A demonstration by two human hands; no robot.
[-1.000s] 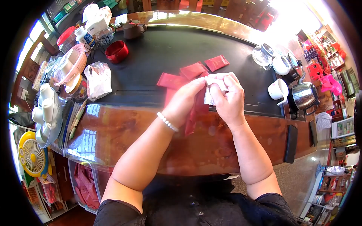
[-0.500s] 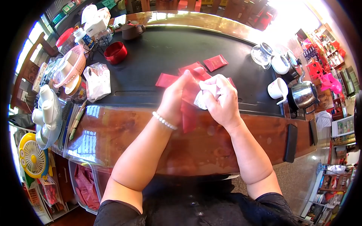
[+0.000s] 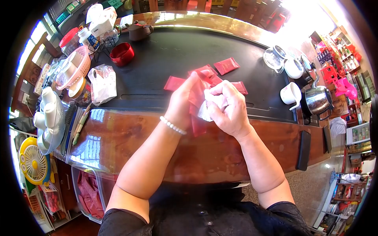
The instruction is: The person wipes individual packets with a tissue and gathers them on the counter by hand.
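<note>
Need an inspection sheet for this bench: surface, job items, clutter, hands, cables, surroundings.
Surface: black panel set in glossy wooden table.
Job items: red packets on the panel; red translucent pouch; white wad.
Clutter: plastic bag, red bowl, pink basket at left; white pitcher, metal kettle at right.
Hands: right hand grips the wad; left hand at the pouch, grip unclear.
Cables: nothing clearly seen.
Surroundings: yellow fan, plastic bin at lower left.

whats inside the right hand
The right hand grips a crumpled white wad; part of it shows around the thumb. The rest is covered by the fingers, so whatever it may enclose cannot be seen.
</note>
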